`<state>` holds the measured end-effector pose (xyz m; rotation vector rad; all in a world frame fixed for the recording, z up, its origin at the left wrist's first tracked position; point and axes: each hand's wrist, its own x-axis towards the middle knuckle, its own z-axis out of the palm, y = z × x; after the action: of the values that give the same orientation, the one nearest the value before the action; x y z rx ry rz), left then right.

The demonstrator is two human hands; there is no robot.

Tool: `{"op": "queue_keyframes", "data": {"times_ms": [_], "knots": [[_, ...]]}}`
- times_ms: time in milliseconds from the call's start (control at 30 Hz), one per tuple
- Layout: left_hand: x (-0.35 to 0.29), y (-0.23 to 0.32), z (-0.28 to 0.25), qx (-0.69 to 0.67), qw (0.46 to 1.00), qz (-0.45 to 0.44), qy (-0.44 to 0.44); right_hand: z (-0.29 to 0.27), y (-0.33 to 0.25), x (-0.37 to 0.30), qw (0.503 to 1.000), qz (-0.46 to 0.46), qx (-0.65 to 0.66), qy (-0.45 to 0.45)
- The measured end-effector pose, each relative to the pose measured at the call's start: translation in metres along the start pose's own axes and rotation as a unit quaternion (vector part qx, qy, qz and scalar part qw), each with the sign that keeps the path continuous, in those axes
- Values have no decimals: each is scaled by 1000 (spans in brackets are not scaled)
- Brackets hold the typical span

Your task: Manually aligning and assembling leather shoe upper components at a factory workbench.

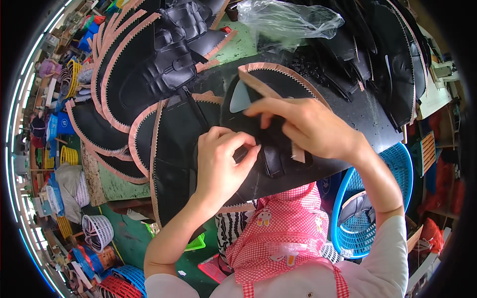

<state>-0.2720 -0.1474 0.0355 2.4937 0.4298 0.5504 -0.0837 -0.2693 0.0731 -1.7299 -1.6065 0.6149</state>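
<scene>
A black leather shoe upper (283, 84) with a zigzag-stitched tan edge lies on the dark work board in front of me, a pale grey patch (240, 97) on it. My right hand (313, 126) is over this piece, fingers curled, fingertips beside the patch. Whatever they may hold cannot be made out. My left hand (221, 161) is closed, thumb and forefinger pinched together low over the black leather; what is between them is too small to name. Near it are a black strap (273, 161) and another tan-edged upper (171, 144).
Stacked black uppers (117, 94) spread over the left of the table. Clear plastic film (290, 20) lies at the back, more black pieces (397, 64) at the right. A blue basket (407, 174) stands below the board's right side; the green table edge (109, 186) shows at left.
</scene>
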Motion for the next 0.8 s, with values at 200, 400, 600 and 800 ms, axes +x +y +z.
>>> {"op": "queue_keyframes", "data": {"times_ms": [200, 400, 600, 800], "knots": [[0, -1, 1, -11, 1000, 4, 4, 26, 11, -26, 999, 6, 5, 48], [8, 0, -17, 33, 997, 62, 10, 41, 24, -17, 997, 4, 13, 81], [44, -50, -73, -54, 970, -217, 95, 47, 30, -18, 993, -15, -7, 119], [62, -72, -74, -41, 961, -272, -6, 50, 26, -16, 992, -22, -7, 122]]}}
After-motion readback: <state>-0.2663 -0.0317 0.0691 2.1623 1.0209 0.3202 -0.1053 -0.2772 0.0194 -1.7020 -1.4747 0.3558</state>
